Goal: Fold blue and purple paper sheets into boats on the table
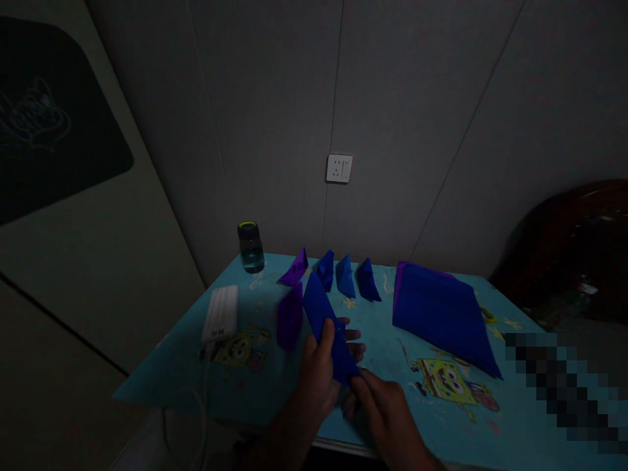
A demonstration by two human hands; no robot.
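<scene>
A strip of folded blue paper (321, 311) is held tilted above the near middle of the table. My left hand (321, 363) grips it, thumb on top and fingers stretched out beneath it. At the paper's lower end, my right hand (380, 399) pinches the corner between thumb and fingers. Just left of it lies a folded purple paper piece (290, 317). Behind stand a purple paper boat (296, 268) and several blue paper boats (346, 276) in a row.
Flat blue and purple sheets (441, 311) lie stacked at the right. A white power bank (220, 313) with a cable (205, 399) lies at the left, near a water bottle (251, 248). A wall socket (339, 168) sits above the cartoon-printed table (383, 366).
</scene>
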